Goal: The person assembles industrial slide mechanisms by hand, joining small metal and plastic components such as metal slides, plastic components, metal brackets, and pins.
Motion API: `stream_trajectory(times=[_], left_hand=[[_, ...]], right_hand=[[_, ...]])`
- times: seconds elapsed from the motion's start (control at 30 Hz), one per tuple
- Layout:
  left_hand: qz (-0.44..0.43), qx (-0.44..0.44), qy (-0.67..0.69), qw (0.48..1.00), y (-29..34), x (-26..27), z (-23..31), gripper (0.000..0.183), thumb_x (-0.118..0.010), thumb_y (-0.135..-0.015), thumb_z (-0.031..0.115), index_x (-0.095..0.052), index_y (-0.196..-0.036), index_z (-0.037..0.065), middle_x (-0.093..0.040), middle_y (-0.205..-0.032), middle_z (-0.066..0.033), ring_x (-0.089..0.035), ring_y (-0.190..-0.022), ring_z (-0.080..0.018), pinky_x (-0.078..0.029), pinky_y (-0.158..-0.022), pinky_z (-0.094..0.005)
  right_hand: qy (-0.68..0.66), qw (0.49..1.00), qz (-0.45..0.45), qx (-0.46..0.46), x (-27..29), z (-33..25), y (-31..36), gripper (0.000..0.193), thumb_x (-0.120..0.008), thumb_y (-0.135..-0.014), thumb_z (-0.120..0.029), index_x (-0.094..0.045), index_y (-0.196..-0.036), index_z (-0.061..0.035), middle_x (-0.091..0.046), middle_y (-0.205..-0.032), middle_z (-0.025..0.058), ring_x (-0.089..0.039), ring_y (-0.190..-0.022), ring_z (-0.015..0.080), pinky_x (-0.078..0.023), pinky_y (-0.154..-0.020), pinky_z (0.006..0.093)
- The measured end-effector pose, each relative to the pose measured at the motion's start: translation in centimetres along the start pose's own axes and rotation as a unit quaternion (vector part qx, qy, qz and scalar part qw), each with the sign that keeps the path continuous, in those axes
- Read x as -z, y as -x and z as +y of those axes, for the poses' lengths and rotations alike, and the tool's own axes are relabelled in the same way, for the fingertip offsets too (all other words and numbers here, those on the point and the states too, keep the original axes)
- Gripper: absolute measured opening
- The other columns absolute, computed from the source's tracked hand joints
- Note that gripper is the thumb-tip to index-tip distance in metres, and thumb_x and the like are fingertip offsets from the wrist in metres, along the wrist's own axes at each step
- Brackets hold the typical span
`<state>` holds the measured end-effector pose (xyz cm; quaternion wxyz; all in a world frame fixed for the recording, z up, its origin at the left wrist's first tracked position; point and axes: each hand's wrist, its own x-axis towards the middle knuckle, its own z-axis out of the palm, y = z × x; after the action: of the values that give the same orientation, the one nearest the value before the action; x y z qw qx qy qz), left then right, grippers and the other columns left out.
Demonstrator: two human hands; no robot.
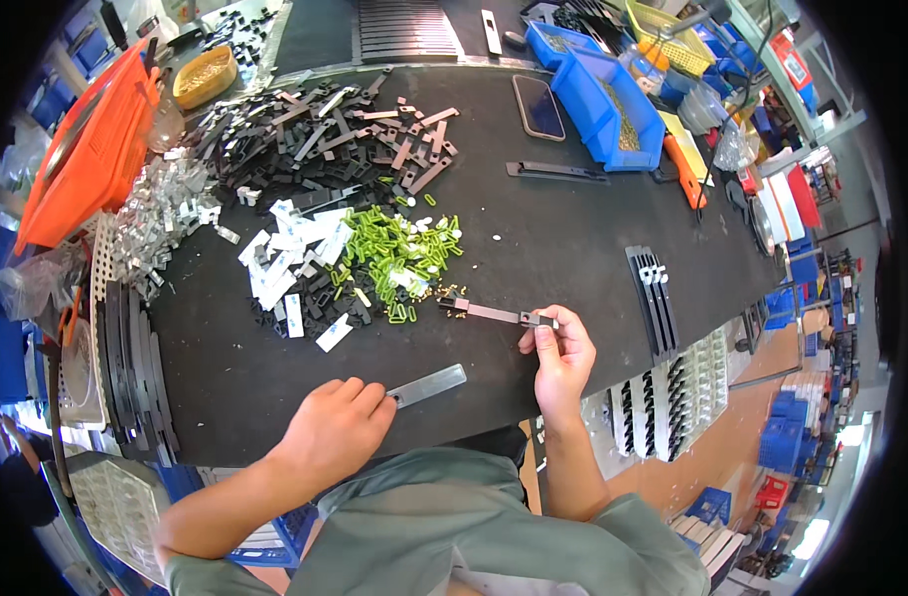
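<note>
My right hand pinches one end of a narrow bar, which has dark ends and a pale pinkish middle. The bar's far end reaches left, close to some tiny brass-coloured pieces. My left hand is closed at the end of a flat grey strip at the table's near edge; its fingertips are partly hidden. Beyond my hands lie a heap of small green oval rings, white paper-like slips and a large pile of dark and pinkish bars.
Silvery small parts are heaped at the left beside an orange bin. At the right lie several dark strips with white clips. Further back are a phone, a blue bin and an orange-handled tool.
</note>
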<state>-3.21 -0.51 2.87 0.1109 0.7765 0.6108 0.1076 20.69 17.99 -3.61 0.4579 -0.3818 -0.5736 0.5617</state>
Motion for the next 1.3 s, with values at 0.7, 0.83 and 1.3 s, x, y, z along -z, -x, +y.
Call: stream_trajectory(times=[0.7, 0.83, 1.3], left_hand=[[0.352, 0.207, 0.154, 0.9, 1.7, -0.4, -0.7, 0.012, -0.075, -0.084, 0.002, -0.066, -0.092, -0.002, -0.07, -0.102, -0.0141, -0.066, -0.091, -0.0328, -0.054, -0.08, -0.0388], [0.313, 0.17, 0.122, 0.927, 1.9, 0.2, -1.6, 0.015, -0.076, -0.08, 0.001, -0.066, -0.091, -0.001, -0.07, -0.102, -0.0132, -0.066, -0.09, -0.0333, -0.054, -0.078, -0.0403], [0.279, 0.136, 0.173, 0.935, 0.7, -0.3, 0.3, 0.019, -0.079, -0.074, 0.001, -0.067, -0.089, 0.002, -0.071, -0.101, -0.0124, -0.067, -0.087, -0.0329, -0.054, -0.077, -0.041]], right_hand=[[-0.082, 0.995, -0.06, -0.013, -2.0, -4.7, 1.5, 0.017, -0.065, -0.1, -0.005, -0.063, -0.114, 0.0034, -0.07, -0.098, 0.0116, -0.063, -0.074, 0.0144, -0.052, -0.066, 0.0283], [-0.064, 0.994, -0.081, -0.031, -1.3, -4.7, 1.4, 0.017, -0.065, -0.1, -0.003, -0.064, -0.115, 0.0042, -0.07, -0.097, 0.0114, -0.064, -0.074, 0.0144, -0.053, -0.067, 0.0285], [-0.133, 0.972, -0.15, -0.123, -2.7, -2.7, 3.3, 0.014, -0.067, -0.099, -0.003, -0.066, -0.112, 0.002, -0.071, -0.101, 0.0104, -0.067, -0.079, 0.014, -0.055, -0.07, 0.0272]])
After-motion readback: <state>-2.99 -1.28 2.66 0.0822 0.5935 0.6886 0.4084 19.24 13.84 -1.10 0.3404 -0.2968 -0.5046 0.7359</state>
